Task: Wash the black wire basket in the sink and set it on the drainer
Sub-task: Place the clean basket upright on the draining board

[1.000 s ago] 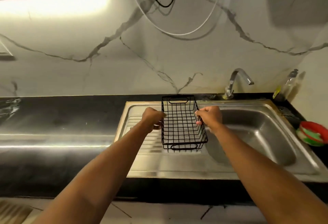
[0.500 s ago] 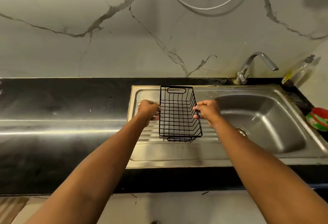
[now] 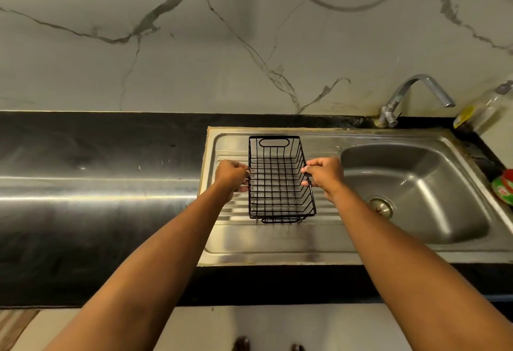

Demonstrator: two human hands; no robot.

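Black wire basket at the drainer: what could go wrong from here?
1. The left hand and right hand grip only thin side wires of the black wire basket; it might slip or tip endwise.
2. Whether it touches the drainer is unclear; released early, it may drop and skid toward the sink bowl.

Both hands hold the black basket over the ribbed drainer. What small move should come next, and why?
Probably lower the black wire basket straight down until it rests flat on the drainer. The left hand and right hand grip its long sides, it is upright over the ribs, and no water runs from the tap.
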